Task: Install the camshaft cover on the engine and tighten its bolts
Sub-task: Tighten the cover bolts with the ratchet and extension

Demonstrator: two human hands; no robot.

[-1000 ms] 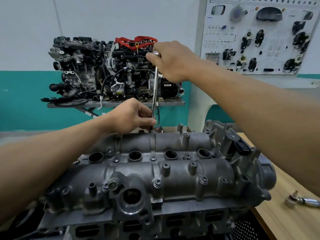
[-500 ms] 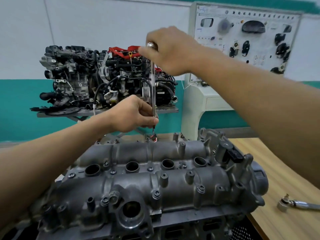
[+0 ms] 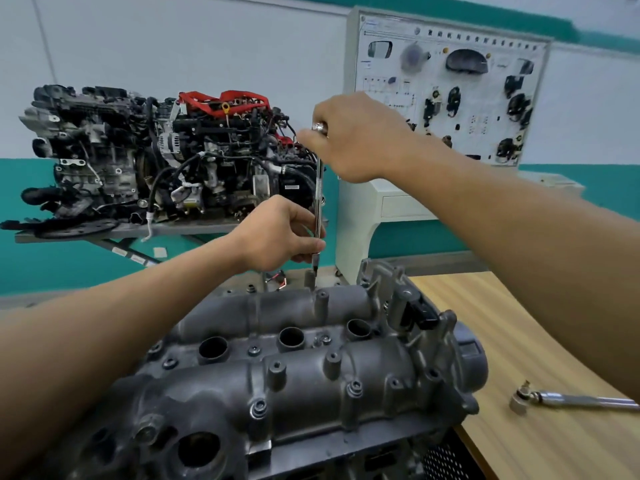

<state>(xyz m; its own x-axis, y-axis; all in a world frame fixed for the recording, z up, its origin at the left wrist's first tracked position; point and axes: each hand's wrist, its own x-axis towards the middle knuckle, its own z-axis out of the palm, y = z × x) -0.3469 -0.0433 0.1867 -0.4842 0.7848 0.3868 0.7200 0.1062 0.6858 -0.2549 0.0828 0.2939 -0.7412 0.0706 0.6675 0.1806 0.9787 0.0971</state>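
Head view: the camshaft cover [image 3: 294, 362] sits on the engine [image 3: 311, 460], with bolts [image 3: 258, 408] visible in it. The right grip [image 3: 356, 140] clasps the top of a long driver [image 3: 318, 202]. The left grip [image 3: 280, 233] pinches its shaft, tip over a rear boss. Tightening looks underway, not finished.

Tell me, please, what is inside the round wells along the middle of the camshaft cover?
Three wells show only dark bores; their bottoms are lost in shadow. The left forearm covers that row's left end.

Automotive training workshop: display engine [image 3: 156, 161] on stand, car-parts teaching board [image 3: 446, 88], ratchet [image 3: 571, 400] on bench [image 3: 519, 323]
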